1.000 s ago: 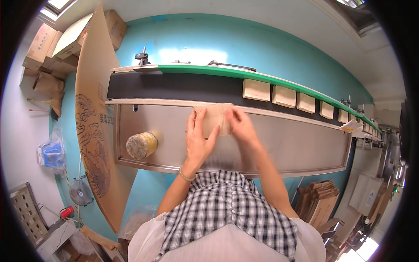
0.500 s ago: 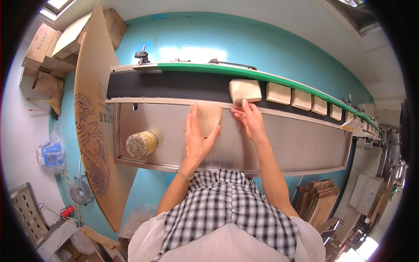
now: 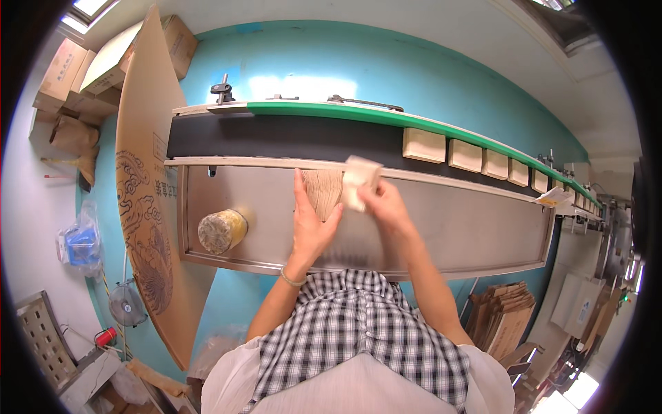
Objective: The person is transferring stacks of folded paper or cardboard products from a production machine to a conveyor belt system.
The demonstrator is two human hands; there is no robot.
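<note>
A row of thin beige slabs [image 3: 322, 193], lined up on edge, rests on the metal tray [image 3: 476, 221]. My left hand [image 3: 312, 226] closes round this stack, thumb on its right side and fingers along its left. Just right of it my right hand [image 3: 392, 207] pinches a cream-coloured slab [image 3: 359, 178], tilted and smeared by motion. I cannot tell whether it touches the stack. Beyond the tray runs a black conveyor belt [image 3: 276, 136], on which several cream slabs [image 3: 423, 145] stand spaced out toward the right against the green rail.
A yellowish cylindrical container [image 3: 223, 231] lies on the tray's left part. Left of the tray stands a large cardboard sheet [image 3: 145, 228]. Folded cardboard [image 3: 500, 314] leans below the tray at right. A small white paper [image 3: 554, 198] hangs at the belt's right end.
My right hand has taken a slab off the belt and brought it left and nearer, beside the stack. The slabs on the belt have shifted left. My left hand stays about the stack.
</note>
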